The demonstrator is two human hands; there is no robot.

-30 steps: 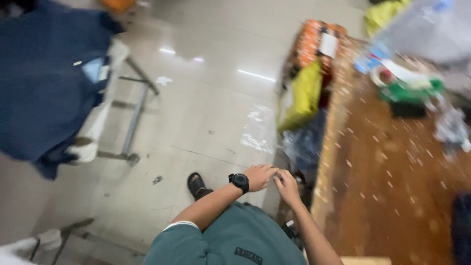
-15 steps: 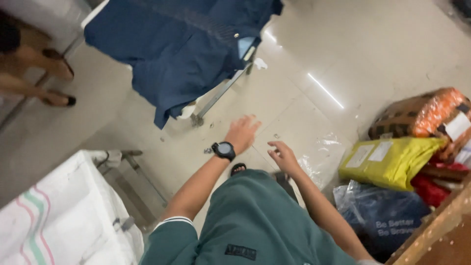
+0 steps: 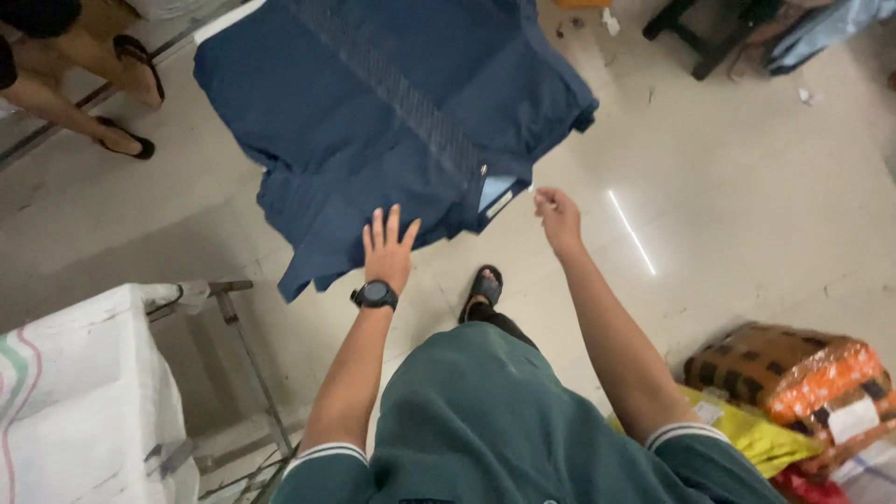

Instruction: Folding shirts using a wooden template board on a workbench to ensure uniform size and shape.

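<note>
Shirt (image 3: pixel 392 112) lies spread ahead of me, long axis running away toward upper left, hem just beyond my left hand (image 3: pixel 389 245), which is nearer, open-fingered and empty, while my right hand (image 3: pixel 558 219) pinches something small, unidentifiable, beside its collar.

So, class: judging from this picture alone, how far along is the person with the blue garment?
Done: the dark blue garment lies spread on a raised surface. In hand: the left hand reaches its lower edge, fingers open; the right hand is loosely closed beside the light tag. Left: neither hand grips the cloth yet.
</note>
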